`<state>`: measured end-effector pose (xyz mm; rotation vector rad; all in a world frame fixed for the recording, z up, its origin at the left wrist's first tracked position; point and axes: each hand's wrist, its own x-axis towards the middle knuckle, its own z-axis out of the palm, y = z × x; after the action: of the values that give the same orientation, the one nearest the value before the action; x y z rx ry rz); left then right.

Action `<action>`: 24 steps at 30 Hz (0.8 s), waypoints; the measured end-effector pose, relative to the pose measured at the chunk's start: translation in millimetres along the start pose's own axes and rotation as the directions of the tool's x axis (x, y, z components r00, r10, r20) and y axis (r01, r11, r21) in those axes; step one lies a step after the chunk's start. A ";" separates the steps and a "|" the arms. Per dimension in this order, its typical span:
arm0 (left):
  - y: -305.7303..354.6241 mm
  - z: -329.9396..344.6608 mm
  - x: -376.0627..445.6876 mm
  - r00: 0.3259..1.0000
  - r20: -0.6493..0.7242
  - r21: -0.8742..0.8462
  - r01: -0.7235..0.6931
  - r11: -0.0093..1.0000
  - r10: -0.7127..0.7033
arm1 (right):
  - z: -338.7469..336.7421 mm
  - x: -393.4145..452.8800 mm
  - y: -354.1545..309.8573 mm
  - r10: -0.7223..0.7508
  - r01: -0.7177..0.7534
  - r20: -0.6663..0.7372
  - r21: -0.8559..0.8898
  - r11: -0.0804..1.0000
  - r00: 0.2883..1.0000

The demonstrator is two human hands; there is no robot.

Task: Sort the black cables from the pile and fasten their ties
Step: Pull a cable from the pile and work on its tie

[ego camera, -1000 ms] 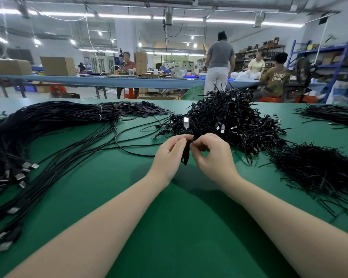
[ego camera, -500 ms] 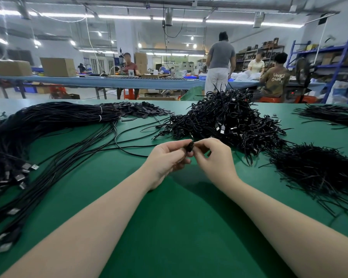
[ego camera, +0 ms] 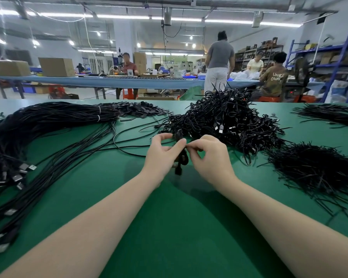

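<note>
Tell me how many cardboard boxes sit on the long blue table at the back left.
2. One cardboard box sits at the far left of the blue table; the second box stands just right of it. Others may be hidden farther back.

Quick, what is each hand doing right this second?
Left hand: fingers pinch the small folded black cable.
Right hand: fingers curled, pinching the same cable at its top.
</note>
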<state>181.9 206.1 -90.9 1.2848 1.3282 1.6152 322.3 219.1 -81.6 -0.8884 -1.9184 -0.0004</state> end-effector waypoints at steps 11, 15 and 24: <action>1.9 -0.9 -2.3 0.985 -0.013 -0.203 0.165 0.965 -0.172 | 2.1 -6.5 -3.1 -0.153 0.131 -0.063 -0.264 0.955 0.986; -2.5 -0.4 0.4 0.991 -0.050 -0.151 0.114 0.982 -0.122 | 5.1 -6.0 -3.1 -0.046 0.036 -0.048 -0.189 0.981 0.998; -3.3 -6.3 -2.6 0.921 -0.046 0.531 -0.305 0.791 0.386 | 2.5 -2.6 3.5 0.097 -0.098 -0.080 -0.008 0.995 0.992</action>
<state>176.4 202.6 -94.8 1.8473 1.7872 1.6854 323.0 221.1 -86.2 -0.9751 -1.8009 0.0111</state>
